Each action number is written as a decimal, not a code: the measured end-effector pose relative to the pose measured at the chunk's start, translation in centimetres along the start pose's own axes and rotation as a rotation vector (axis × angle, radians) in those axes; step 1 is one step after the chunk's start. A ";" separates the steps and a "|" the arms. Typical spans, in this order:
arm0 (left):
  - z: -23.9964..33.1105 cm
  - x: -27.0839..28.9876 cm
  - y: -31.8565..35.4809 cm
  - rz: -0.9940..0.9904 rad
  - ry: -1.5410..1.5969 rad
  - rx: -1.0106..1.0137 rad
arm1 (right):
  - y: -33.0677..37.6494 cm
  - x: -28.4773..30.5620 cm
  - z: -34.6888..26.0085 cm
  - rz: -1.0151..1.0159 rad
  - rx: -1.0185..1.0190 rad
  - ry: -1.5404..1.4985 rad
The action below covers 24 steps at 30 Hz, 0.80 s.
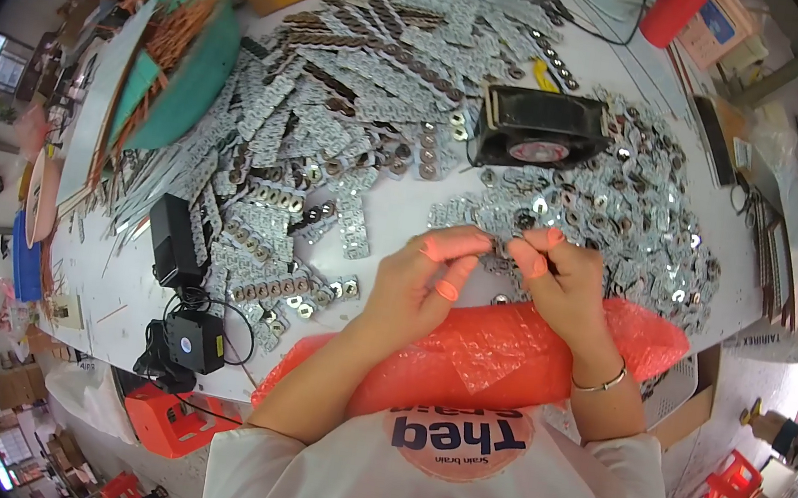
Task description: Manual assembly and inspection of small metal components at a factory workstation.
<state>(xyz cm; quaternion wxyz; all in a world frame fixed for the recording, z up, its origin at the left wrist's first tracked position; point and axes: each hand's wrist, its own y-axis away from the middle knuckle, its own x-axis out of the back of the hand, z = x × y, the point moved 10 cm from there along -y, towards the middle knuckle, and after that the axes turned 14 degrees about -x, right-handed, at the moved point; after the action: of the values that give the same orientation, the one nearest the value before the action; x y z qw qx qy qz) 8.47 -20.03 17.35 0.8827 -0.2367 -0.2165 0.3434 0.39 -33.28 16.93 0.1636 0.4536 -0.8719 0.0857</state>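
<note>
Your bench (392, 223) is strewn with strips of small metal rings (362, 73). A red bubble-wrap roll (497, 348) lies under your wrists. Your left hand (420, 277) and right hand (562, 276) both pinch one small ring strip (500, 249) between fingertips, above the roll.

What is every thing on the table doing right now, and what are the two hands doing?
left hand: fingertips pinched on a small metal part
right hand: fingertips pinched on the same part
small metal part: held between both hands, above the table
black fan: standing on the table; spinning or not, cannot tell
metal strips: lying flat in loose heaps
red bubble wrap: rolled, under the forearms
black power adapter: lying flat
</note>
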 end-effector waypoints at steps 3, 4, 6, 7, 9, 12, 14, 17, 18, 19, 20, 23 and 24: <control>0.2 -0.5 0.1 -0.104 -0.115 -0.013 | 0.4 0.3 -1.5 0.067 0.082 0.130; 0.2 -0.3 0.1 -0.091 -0.130 -0.028 | 0.5 0.2 -1.9 0.063 0.107 0.127; -0.8 -0.3 0.4 -0.061 -0.015 0.059 | 0.3 1.2 -1.6 0.150 0.079 0.087; -0.3 -0.1 -0.1 -0.014 0.065 0.047 | 0.4 1.3 -1.7 0.165 0.091 0.135; -0.1 0.3 -0.4 -0.016 0.054 -0.004 | 0.4 1.0 -1.3 0.091 0.110 0.139; -0.5 -0.1 -0.1 -0.053 0.145 -0.008 | 0.5 0.0 -1.5 -0.006 0.100 0.090; -0.6 -0.5 0.5 -0.080 0.238 0.030 | 0.9 -1.0 -1.9 -0.124 0.102 0.117; -1.6 -1.1 1.3 -0.088 0.395 0.203 | 1.3 -1.2 -1.9 -0.163 0.114 0.086; -1.8 -1.3 1.8 -0.049 0.492 0.273 | 1.4 -1.5 -1.6 -0.210 0.089 0.101; -2.2 -1.5 2.2 -0.013 0.588 0.346 | 1.3 -1.4 -1.6 -0.201 0.093 0.099; -2.3 -1.6 2.3 -0.021 0.588 0.343 | 1.3 -1.5 -1.5 -0.211 0.111 0.102; -2.7 -1.8 2.7 0.017 0.662 0.355 | 1.4 -1.9 -0.8 -0.262 0.058 0.132; -2.9 -1.5 2.5 0.029 0.636 0.370 | 1.3 -2.3 -0.1 -0.306 -0.003 0.160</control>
<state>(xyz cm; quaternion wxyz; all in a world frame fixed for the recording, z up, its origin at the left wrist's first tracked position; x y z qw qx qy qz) 7.72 -20.25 13.29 0.9288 -0.1710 0.1377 0.2984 0.56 -30.73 16.17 0.2443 0.5727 -0.7768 0.0944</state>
